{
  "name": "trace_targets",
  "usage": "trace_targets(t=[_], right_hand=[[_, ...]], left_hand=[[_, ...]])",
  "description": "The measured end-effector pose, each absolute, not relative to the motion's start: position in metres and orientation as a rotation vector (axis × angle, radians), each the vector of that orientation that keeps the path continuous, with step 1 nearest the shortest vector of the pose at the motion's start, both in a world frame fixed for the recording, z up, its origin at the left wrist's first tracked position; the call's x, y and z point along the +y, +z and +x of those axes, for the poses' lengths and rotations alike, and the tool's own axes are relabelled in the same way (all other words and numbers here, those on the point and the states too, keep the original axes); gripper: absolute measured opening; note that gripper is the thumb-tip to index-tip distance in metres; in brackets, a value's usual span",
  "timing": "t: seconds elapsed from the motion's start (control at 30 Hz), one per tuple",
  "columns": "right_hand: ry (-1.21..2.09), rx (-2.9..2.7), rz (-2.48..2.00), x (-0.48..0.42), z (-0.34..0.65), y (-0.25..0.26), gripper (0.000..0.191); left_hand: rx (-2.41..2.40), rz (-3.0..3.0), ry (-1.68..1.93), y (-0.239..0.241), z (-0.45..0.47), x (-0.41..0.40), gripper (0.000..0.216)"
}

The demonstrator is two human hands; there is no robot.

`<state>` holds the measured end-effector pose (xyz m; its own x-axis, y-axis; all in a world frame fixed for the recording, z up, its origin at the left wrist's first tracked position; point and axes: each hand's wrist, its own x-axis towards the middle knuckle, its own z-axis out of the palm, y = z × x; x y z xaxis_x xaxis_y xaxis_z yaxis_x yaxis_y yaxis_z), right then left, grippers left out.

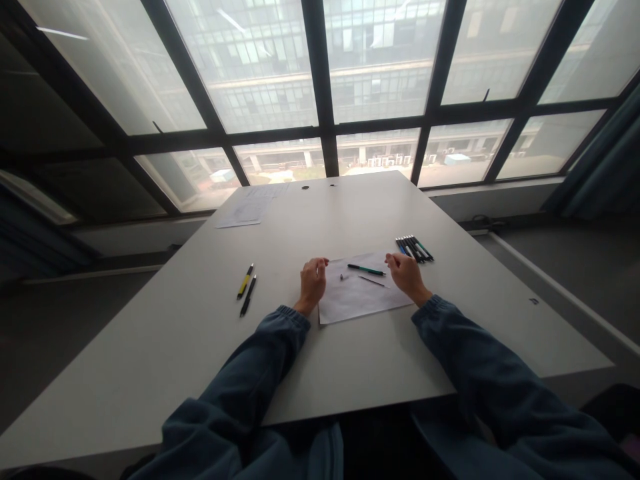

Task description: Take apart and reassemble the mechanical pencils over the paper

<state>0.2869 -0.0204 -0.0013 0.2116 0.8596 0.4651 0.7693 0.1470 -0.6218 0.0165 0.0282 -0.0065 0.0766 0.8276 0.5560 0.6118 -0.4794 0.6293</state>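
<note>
one left hand, right hand, curled fingers, grip unclear, flat white paper

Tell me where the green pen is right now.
In the head view, the green pen lies on the sheet of paper between the left hand and the right hand, near the row of pens.

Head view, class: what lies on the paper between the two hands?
A green pen, a thin dark rod and a tiny grey piece, in the head view.
</note>
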Motion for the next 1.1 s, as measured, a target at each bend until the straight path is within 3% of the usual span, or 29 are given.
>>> trace_targets(t=[0.77, 0.97, 1.1], right_hand=[[0.180, -1.523, -1.674, -0.016, 0.295, -0.006, 0.041], [0.164, -1.536, -1.654, -0.017, 0.293, -0.006, 0.042], [0.136, -1.646, -1.595, -0.020, 0.290, -0.005, 0.032]], left_hand=[[1.442, 1.992, 1.345, -0.014, 0.012, 0.036, 0.031], [1.432, 2.196, 1.296, -0.011, 0.014, 0.031, 0.014], [1.335, 2.473, 1.111, -0.006, 0.019, 0.020, 0.017]])
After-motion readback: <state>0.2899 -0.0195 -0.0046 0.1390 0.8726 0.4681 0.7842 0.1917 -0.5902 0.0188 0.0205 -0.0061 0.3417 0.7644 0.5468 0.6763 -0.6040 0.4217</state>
